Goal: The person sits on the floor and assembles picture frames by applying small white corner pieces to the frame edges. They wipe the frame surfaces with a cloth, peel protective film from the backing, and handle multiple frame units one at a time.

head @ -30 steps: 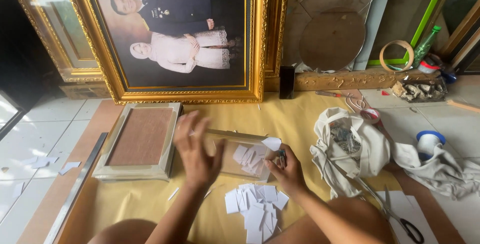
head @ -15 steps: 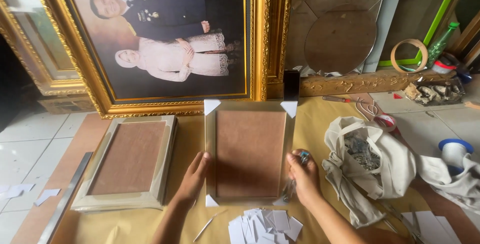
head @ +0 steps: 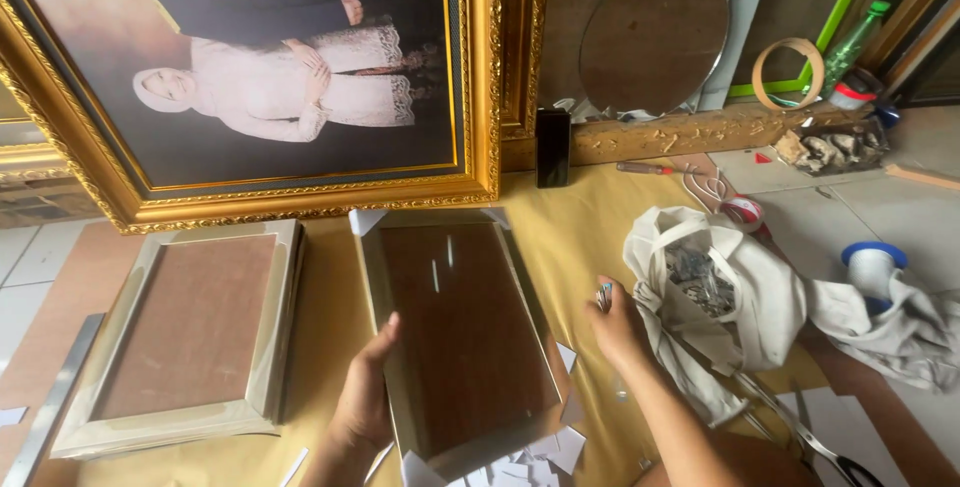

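Head view: left hand (head: 365,397) fingers grip the silver picture frame's (head: 455,342) left edge; right hand (head: 615,322) pinches small metal pieces (head: 603,295) beside it.

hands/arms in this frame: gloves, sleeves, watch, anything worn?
Both bare. Left hand and right hand show no gloves, and no rings or watch are visible. Both forearms are uncovered as far as the picture's lower edge, with no sleeve in view. No markings or bands can be made out.
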